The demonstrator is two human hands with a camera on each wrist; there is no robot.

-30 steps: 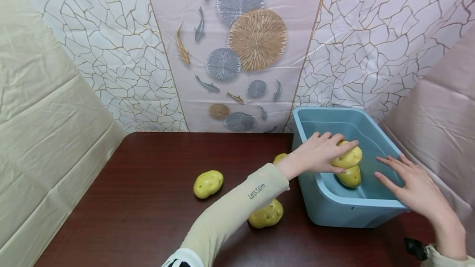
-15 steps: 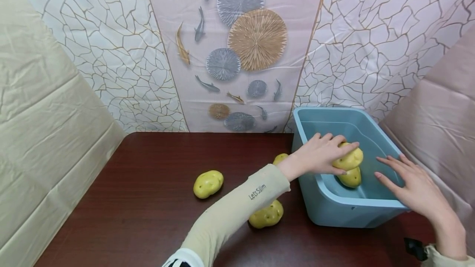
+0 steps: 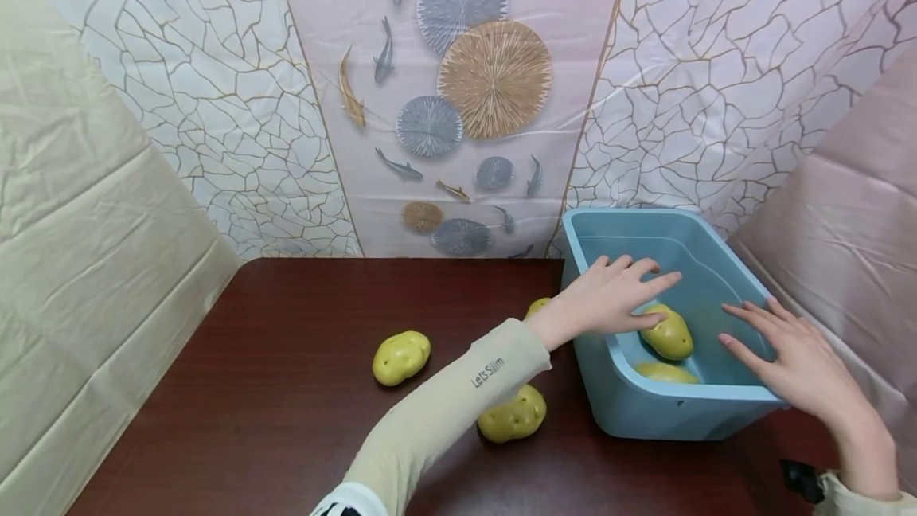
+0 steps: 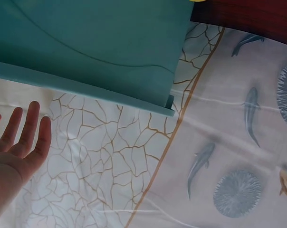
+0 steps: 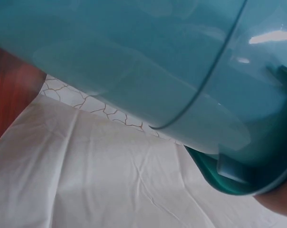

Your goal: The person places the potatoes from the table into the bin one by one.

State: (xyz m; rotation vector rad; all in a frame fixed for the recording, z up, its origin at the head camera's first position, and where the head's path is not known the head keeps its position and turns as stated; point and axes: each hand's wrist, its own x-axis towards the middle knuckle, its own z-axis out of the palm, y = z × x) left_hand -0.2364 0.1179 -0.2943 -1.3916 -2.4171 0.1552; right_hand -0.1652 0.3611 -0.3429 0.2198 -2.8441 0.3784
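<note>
My left hand [image 3: 618, 293] reaches over the left rim of a blue plastic bin [image 3: 600, 388], its fingers spread and holding nothing. Inside the bin lie two yellow potatoes: one potato [image 3: 669, 333] just below the left fingertips, and a second potato [image 3: 665, 373] partly hidden behind the front wall. My right hand [image 3: 805, 357] rests at the bin's right rim with fingers spread over the opening. The left wrist view shows the left fingers [image 4: 27, 128] loosely extended beside the bin's rim. Only a bit of the right hand [image 5: 279, 197] shows past the rim in the right wrist view.
On the dark red wooden table [image 3: 236, 388] lie a potato [image 3: 401, 357] left of the forearm, a potato [image 3: 514, 414] partly under the sleeve, and a potato [image 3: 537, 306] beside the left wrist. Patterned cloth [image 3: 458, 181] hangs behind; the bin stands close to the right-hand cloth [image 3: 845, 213].
The left hand has let go of a potato, which has dropped into the bin. The potato there before now shows nearer the front wall. The right hand stays at the rim.
</note>
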